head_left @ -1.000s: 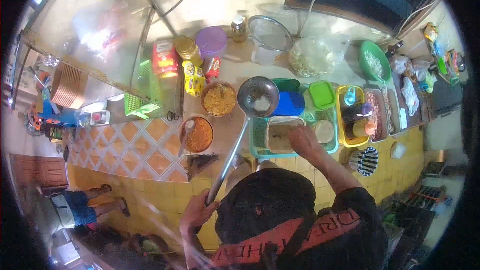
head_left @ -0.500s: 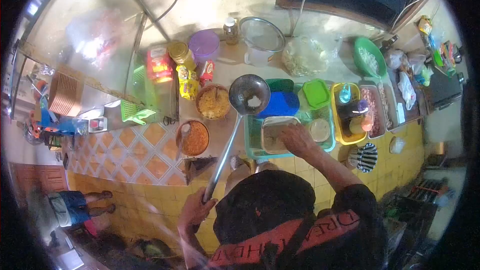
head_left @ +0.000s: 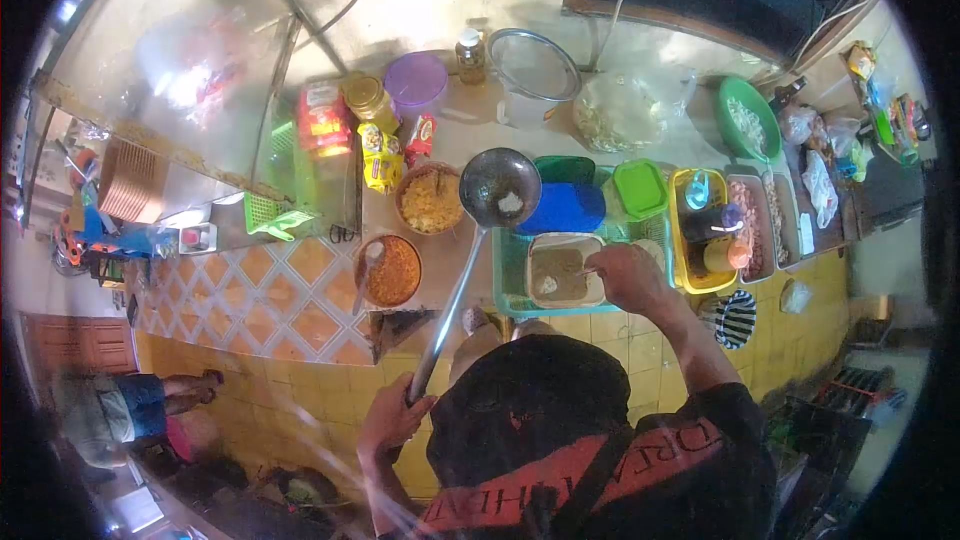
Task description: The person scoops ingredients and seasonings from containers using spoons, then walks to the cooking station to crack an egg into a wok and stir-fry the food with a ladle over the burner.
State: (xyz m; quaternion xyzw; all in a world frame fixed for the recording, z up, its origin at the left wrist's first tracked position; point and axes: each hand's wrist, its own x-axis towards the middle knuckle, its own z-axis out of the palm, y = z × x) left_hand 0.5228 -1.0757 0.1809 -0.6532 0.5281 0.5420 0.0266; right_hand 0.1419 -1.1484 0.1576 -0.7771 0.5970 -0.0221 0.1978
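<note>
Sliding from above the middle of the square tub, my right hand is now at its right rim, uncovering grey-brown contents and a white lump. My hands are well apart: the left wraps the far end of the ladle's handle, the right seems curled round a thin utensil, though I cannot tell how firmly. Gripped so far back, the ladle could tip if my wrist rolls, spilling its pale contents onto the blue lid; a jerky lift could scatter bits too. Its bowl lies beyond both hands, over the bench, while the tub sits near the front edge, just left of my right hand.
</note>
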